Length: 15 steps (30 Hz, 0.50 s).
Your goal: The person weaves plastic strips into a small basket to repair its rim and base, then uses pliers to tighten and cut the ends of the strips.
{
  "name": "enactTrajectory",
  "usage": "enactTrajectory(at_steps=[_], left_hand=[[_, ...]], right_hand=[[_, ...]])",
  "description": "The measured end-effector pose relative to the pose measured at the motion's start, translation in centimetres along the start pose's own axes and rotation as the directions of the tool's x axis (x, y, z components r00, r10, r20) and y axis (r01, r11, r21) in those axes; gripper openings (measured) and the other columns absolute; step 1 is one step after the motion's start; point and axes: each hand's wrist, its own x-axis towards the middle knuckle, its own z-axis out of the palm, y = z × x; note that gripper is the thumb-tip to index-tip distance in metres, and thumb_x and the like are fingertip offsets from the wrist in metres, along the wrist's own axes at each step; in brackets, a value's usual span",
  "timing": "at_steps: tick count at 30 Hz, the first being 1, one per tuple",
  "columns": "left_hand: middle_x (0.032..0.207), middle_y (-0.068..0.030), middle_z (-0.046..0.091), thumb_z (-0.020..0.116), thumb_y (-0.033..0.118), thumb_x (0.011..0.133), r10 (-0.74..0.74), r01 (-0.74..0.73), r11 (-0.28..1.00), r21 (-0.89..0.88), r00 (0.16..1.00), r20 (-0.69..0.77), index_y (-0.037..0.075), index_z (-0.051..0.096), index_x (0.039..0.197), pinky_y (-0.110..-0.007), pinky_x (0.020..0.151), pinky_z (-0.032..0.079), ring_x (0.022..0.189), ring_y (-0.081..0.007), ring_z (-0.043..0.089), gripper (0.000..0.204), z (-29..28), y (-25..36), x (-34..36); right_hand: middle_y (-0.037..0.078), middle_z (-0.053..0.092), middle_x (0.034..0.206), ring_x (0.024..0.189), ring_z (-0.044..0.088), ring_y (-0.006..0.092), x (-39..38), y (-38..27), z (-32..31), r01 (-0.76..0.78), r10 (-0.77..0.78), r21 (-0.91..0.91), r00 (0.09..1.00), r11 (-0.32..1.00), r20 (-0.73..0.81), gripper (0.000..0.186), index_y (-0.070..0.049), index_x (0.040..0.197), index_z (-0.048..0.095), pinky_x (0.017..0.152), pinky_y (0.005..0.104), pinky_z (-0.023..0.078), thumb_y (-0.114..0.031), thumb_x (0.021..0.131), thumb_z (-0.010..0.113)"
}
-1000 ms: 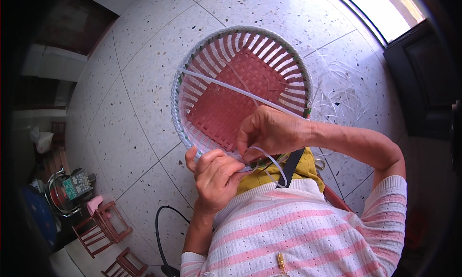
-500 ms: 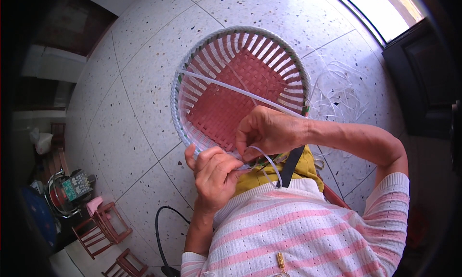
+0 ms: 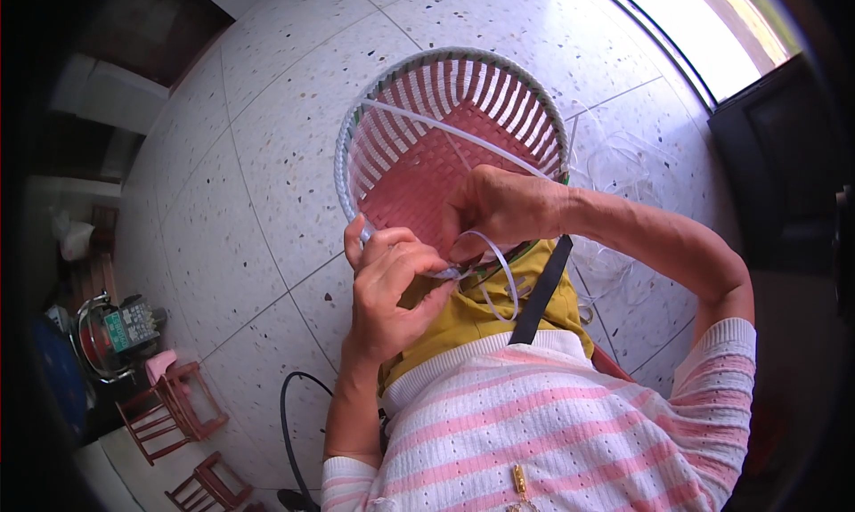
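Observation:
A round woven basket point(image 3: 342, 169) stands before me, with a red latticed bottom, red and white uprights and a pale braided rim. At its near left edge my left hand point(image 3: 387, 279) is closed on the rim, thumb and forefinger meeting at the braid. My right hand point(image 3: 503, 207) pinches just inside the near rim, its fingertips on a thin white plastic strip. That strip point(image 3: 509, 267) loops out over my lap. Another white strip point(image 3: 459, 133) runs across the basket's mouth from the left rim to the right. The pinched ends are partly hidden behind my fingers.
Tangled white strips point(image 3: 614, 178) lie on the speckled tile floor right of the basket. A dark strap point(image 3: 545, 289) crosses my yellow garment point(image 3: 445, 325). Small red-brown chairs point(image 3: 174, 410) stand at the left, near a black cable point(image 3: 287, 423). A dark door point(image 3: 770, 156) is at the right.
The basket and both hands sit slightly differently in view, the near rim a little higher. My right hand has shifted up slightly, and the strip's loop hangs more openly over my lap.

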Motion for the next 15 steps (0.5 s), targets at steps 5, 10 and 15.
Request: enactTrajectory(at_steps=[5, 10, 15], left_hand=[[0.084, -0.0013, 0.066, 0.082, 0.008, 0.065, -0.019, 0.019, 1.000, -0.020, 1.000, -0.019, 0.011, 0.065, 0.083, -0.050, 0.116, 0.017, 0.096, -0.0231, 0.061, 0.025, 0.18, -0.32, 0.09], [0.083, -0.0012, 0.065, 0.081, 0.008, 0.064, -0.004, 0.003, 1.000, -0.023, 0.999, -0.047, 0.011, 0.064, 0.082, -0.050, 0.116, 0.018, 0.096, -0.0229, 0.061, 0.025, 0.51, -0.65, 0.18], [0.082, -0.0009, 0.064, 0.081, 0.009, 0.063, -0.002, 0.001, 1.000, -0.022, 0.998, -0.062, 0.011, 0.063, 0.081, -0.050, 0.116, 0.019, 0.095, -0.0224, 0.060, 0.025, 0.68, -0.91, 0.30]], right_hand=[[0.006, 0.072, 0.079, 0.069, 0.065, 0.0090, 0.16, -0.76, -0.14, -0.067, 0.067, -0.072, 0.998, 0.995, -0.013, 0.011, 0.002, 0.090, 0.072, 0.061, 0.0245, 0.053, -0.007, 0.083, 0.075], [0.006, 0.072, 0.080, 0.070, 0.066, 0.0091, 0.63, -0.17, -0.14, -0.064, 0.064, -0.023, 0.998, 0.998, -0.004, 0.010, 0.002, 0.089, 0.071, 0.062, 0.0234, 0.053, -0.004, 0.082, 0.075], [0.005, 0.071, 0.078, 0.068, 0.064, 0.0080, 0.91, 0.14, -0.19, -0.080, 0.080, 0.051, 0.997, 0.995, 0.014, 0.009, 0.001, 0.088, 0.071, 0.061, 0.0222, 0.051, -0.002, 0.081, 0.076]])
